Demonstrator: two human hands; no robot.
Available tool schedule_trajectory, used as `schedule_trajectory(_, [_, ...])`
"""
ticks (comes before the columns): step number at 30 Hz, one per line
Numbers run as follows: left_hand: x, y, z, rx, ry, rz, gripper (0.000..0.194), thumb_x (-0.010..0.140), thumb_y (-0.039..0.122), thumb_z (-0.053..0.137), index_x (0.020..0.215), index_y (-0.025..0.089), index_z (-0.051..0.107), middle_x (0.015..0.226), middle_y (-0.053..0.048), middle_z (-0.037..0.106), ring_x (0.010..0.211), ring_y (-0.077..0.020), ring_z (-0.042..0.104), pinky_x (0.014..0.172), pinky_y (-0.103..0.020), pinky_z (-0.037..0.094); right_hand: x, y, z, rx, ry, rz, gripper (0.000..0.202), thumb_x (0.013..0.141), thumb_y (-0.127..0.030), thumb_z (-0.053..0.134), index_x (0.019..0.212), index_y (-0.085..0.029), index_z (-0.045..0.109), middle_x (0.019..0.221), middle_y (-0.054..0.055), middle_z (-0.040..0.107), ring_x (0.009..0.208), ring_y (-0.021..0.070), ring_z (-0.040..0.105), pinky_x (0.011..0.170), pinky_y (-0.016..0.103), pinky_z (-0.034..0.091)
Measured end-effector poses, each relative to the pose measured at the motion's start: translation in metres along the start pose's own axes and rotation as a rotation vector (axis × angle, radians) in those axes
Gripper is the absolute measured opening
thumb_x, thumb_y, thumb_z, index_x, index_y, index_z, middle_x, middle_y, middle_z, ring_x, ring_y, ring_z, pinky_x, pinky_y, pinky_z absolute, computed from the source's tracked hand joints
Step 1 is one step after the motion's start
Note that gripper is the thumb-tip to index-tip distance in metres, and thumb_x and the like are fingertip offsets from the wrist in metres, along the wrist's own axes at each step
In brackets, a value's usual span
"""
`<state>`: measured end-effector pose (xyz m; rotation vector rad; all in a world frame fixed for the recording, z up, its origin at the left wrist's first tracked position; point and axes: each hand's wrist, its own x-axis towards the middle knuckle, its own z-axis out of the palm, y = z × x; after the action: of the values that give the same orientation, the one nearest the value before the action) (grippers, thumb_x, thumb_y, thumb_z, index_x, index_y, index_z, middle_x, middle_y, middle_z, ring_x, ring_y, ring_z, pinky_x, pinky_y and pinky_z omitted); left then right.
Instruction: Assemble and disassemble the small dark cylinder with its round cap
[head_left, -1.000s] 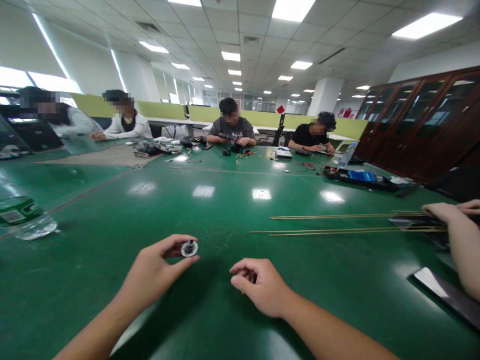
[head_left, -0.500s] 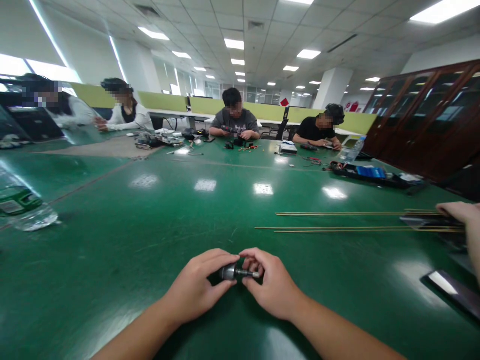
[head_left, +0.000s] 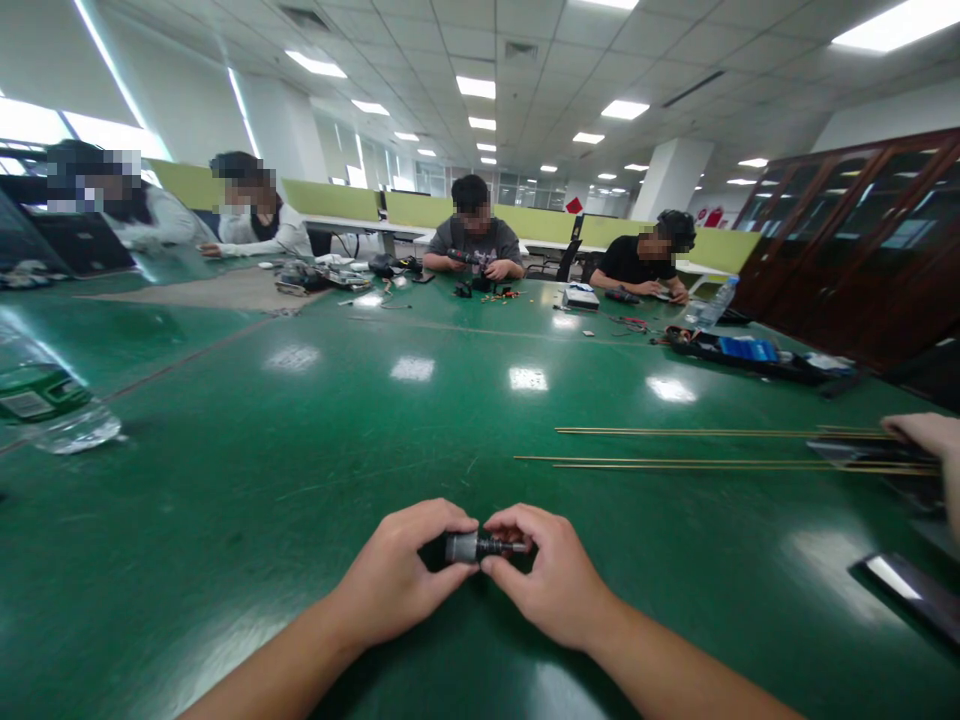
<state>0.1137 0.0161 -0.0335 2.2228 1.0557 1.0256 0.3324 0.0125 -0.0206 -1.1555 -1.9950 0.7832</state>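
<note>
Low over the green table (head_left: 360, 400), my left hand (head_left: 397, 565) grips a small grey cylindrical metal part with a thin shaft (head_left: 463, 547). Its thumb and fingertips pinch the thick body. The shaft points right, with a dark ribbed collar at its base and a bright tip. My right hand (head_left: 551, 575) is curled around the shaft end, thumb and forefinger closing by the collar. Its other fingers lie partly behind the shaft. The left palm hides the back end of the part.
Thin brass-coloured rods (head_left: 675, 465) lie to the right, beneath another person's hand (head_left: 926, 432). A phone-like dark slab (head_left: 907, 595) is nearer me. A plastic bottle (head_left: 60, 410) lies left. Several people sit across the table among tools and a black tray (head_left: 705, 352).
My right thumb and forefinger have closed in at the collar, and more of the part's grey body shows. A seated person at the back left has raised one hand.
</note>
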Motion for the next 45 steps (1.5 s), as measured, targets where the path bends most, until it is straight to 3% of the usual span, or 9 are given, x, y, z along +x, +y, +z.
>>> schedule_trajectory(8, [0.0004,0.0007,0.0019,0.004,0.005,-0.010,0.025,0.082,0.023,0.073,0.106,0.024,0.067,0.102,-0.004,0.070,0.093,-0.0183,0.066,0.085,-0.031,0.053,-0.0019,0.0003,-0.0002,-0.032,-0.013,-0.028,0.014,0.079,-0.015,0.070,0.091,-0.022,0.071,0.081,0.000,0.070,0.075,0.0171,0.062,0.071,0.028,0.043])
schedule_trajectory(45, [-0.0003,-0.0013,0.0005,-0.003,0.030,0.008,0.027,0.081,0.022,0.073,0.107,0.024,0.069,0.102,-0.005,0.071,0.094,-0.0193,0.068,0.085,-0.031,0.055,-0.0011,-0.0011,-0.0019,-0.024,-0.022,-0.029,0.007,0.083,-0.020,0.069,0.089,-0.022,0.072,0.078,0.001,0.070,0.071,0.0167,0.063,0.068,0.027,0.043])
